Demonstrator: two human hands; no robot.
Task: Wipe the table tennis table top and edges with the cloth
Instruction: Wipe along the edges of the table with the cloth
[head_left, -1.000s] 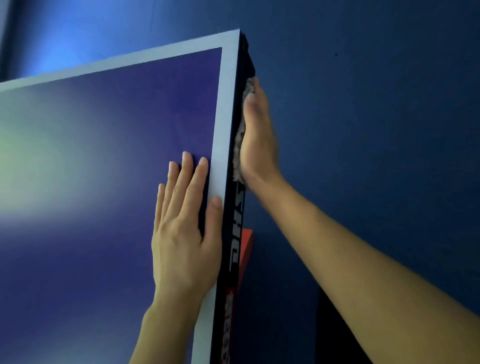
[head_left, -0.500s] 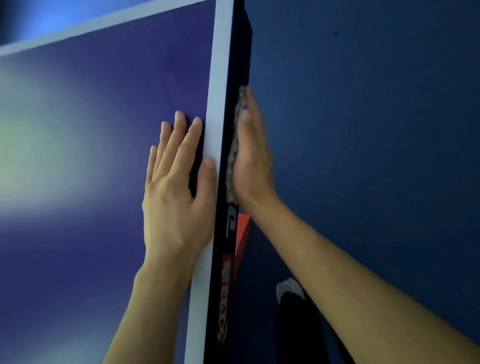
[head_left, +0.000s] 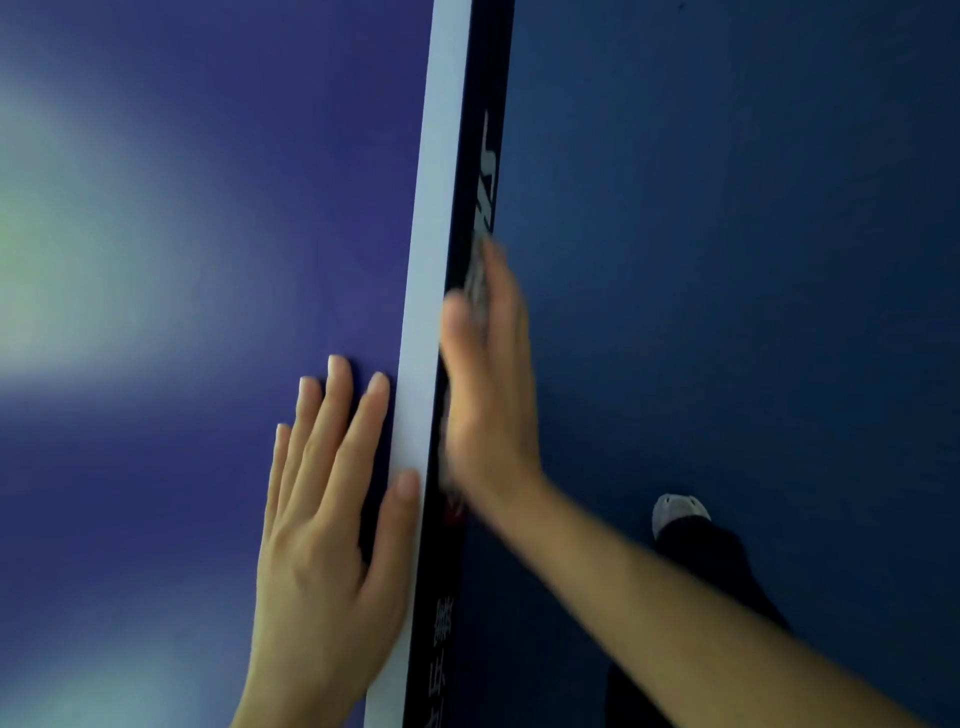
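Head view looks down along the long side of the glossy purple-blue table tennis worktop (head_left: 208, 260), whose white border stripe (head_left: 436, 260) runs up the middle of the picture beside its black side edge (head_left: 480, 156) with pale lettering. The left hand (head_left: 322, 519) lies palm down on the top, fingers straight and slightly spread, pointing away from the person, thumb resting on the white stripe; it holds nothing. The right hand (head_left: 483, 395), blurred, stands on its side against the black edge, fingers straight and together, pointing along the edge away from the person, thumb near the upper rim. It presses the crumpled grey cloth (head_left: 475, 275) flat against the edge rather than clutching it; a strip of cloth shows past the fingertips and thumb, the rest hidden under the palm. The right forearm reaches in from the lower right, across the dark blue floor (head_left: 753, 260). Below it a foot with a grey toe (head_left: 675, 512) and a black trouser leg (head_left: 711, 571) stand on that floor.
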